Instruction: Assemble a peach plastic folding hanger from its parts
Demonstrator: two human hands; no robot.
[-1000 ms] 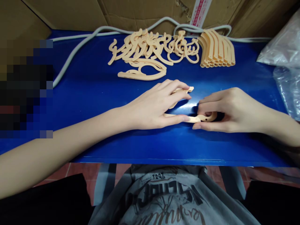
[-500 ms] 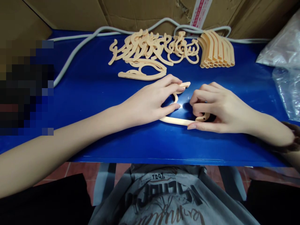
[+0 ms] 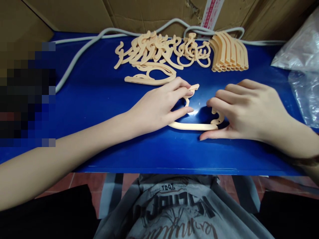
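A peach plastic folding hanger (image 3: 193, 126) lies on the blue table in front of me, its lower arm running to the right. My left hand (image 3: 165, 103) is over the hanger's left part and hides much of it. Its fingers curl on the upper piece, while the thumb stretches to the right. At the hanger's right end, a small curved piece (image 3: 219, 118) shows beside the lower arm. My right hand (image 3: 245, 109) arches over this end, thumb and fingers apart, with nothing visibly gripped. Whether its hidden fingertips touch the hanger, I cannot tell.
Behind my hands, a folded hanger (image 3: 152, 79) lies before a pile of loose hanger parts (image 3: 161, 49). Several hanger arms (image 3: 230, 53) stand bundled at the back right. A grey cable (image 3: 82, 53) crosses the table's rear, and clear plastic bags (image 3: 299, 56) sit at the right.
My right hand has spread its fingers and shifted slightly up and right, off the hanger's end, uncovering the small curved piece. My left hand has hardly moved.
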